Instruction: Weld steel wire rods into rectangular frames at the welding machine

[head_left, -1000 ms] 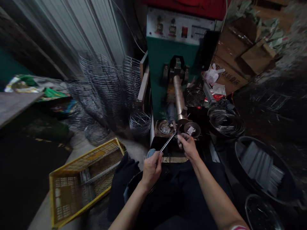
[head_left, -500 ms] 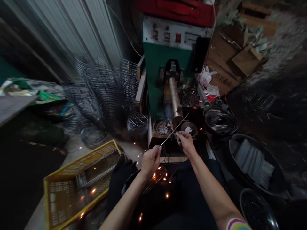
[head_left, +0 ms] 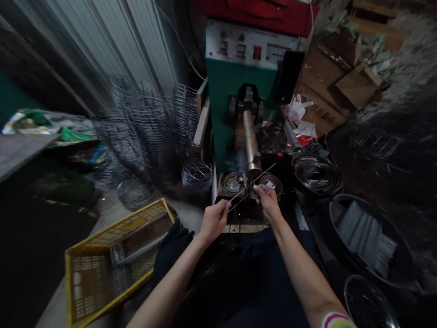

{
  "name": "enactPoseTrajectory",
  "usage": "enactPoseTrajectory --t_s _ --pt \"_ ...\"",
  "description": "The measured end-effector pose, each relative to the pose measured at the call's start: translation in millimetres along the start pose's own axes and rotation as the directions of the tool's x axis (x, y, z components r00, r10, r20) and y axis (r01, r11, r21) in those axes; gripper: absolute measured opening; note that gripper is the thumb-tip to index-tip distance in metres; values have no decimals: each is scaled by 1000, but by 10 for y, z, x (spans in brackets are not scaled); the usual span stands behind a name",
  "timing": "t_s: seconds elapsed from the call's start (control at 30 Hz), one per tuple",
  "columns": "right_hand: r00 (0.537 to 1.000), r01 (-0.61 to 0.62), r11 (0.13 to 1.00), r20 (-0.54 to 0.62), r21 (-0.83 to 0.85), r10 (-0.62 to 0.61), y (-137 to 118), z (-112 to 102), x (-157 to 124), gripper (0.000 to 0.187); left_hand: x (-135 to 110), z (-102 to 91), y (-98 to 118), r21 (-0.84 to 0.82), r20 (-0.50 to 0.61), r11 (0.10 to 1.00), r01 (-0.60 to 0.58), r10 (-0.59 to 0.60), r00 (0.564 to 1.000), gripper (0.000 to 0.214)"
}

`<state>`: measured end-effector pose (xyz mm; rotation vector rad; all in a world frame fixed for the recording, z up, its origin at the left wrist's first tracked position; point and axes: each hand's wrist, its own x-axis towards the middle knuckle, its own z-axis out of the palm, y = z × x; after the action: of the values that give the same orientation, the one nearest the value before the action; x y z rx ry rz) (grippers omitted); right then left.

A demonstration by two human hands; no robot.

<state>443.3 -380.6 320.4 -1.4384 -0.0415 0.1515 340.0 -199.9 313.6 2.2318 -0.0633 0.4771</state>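
Observation:
My left hand (head_left: 215, 221) is closed in a pinch on the near end of a thin metal rod (head_left: 238, 196), which slants up and right under the tip of a thick metal machine arm (head_left: 251, 141). A second thin line like a rod runs just below it from the same hand. My right hand (head_left: 268, 201) is right of the arm's tip, fingers pinched together close to the rod; what they hold is too small to make out. A dish of small metal pieces (head_left: 233, 183) and a darker dish (head_left: 271, 184) flank the arm's tip.
The green machine (head_left: 225, 109) stands ahead. Stacked wire racks (head_left: 153, 127) and a yellow crate (head_left: 112, 241) with metal rods are at left. At right are coiled wire (head_left: 317, 175), a black tub (head_left: 341, 255) of metal strips and a cardboard box (head_left: 317, 111).
Bright sparks that flew around my hands and over the crate have nearly all gone. Both hands keep about the same place, and a second rod-like line now shows below the first.

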Motion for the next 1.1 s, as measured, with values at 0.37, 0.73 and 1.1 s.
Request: enactPoseTrajectory --t_s 0.37,0.73,1.1 --pt "988 -77 976 115 -205 102 25 -294 -284 45 94 -46 -57 -75 70 997 37 -31 997 32" --pt "793 188 633 496 -751 353 756 -567 -1530 22 -290 -581 -130 350 390 866 -357 212 896 15" --pt "585 490 337 590 -804 556 1088 -463 -1645 35 -1834 -2389 -1348 -36 -700 786 617 -460 546 21"
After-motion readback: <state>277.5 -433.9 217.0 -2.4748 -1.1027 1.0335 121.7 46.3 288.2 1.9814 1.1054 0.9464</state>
